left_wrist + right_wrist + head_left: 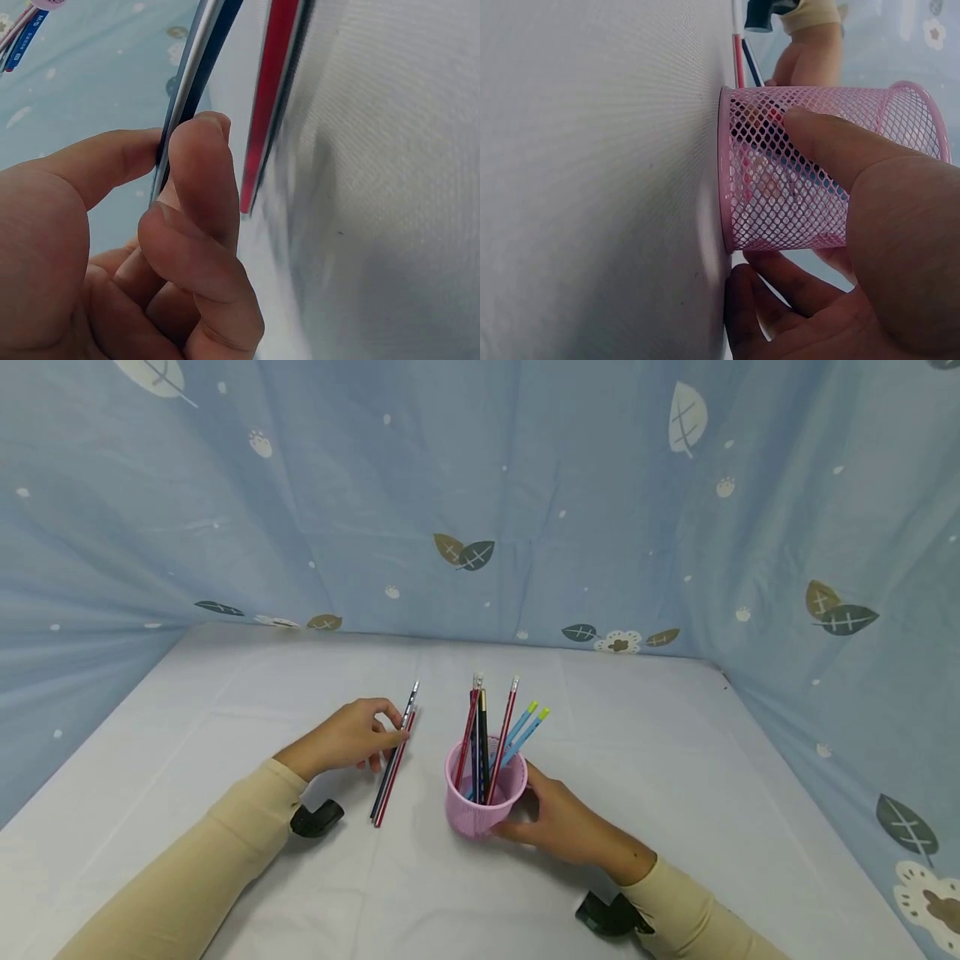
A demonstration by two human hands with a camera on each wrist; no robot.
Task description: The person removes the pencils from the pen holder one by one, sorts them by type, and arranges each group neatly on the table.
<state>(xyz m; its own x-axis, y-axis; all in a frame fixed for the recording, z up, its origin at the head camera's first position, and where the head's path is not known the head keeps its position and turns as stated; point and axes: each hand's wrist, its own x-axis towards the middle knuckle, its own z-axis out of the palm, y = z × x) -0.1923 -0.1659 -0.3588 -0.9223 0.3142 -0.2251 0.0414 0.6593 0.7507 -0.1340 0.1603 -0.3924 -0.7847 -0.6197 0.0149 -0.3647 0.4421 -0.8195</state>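
Observation:
My left hand (348,739) pinches a dark blue and silver pencil (201,67) between thumb and fingertip; in the left wrist view it is tilted just off the tablecloth. Right beside it, a red pencil (392,779) lies on the cloth, apart from the fingers. To the right stands a pink mesh pencil cup (471,817), upright on the table. My right hand (566,827) grips the cup's right side, the thumb across the mesh (780,210) and the other fingers round the far side. Several pencils lean in the cup: red pencils (502,747), dark ones, and two light blue pencils (522,737) with yellow ends.
A white cloth (645,735) covers the table. Behind and at the sides hangs a blue curtain (525,485) with leaf prints. Black wrist mounts (318,819) stick out from both beige sleeves (202,852), low over the table.

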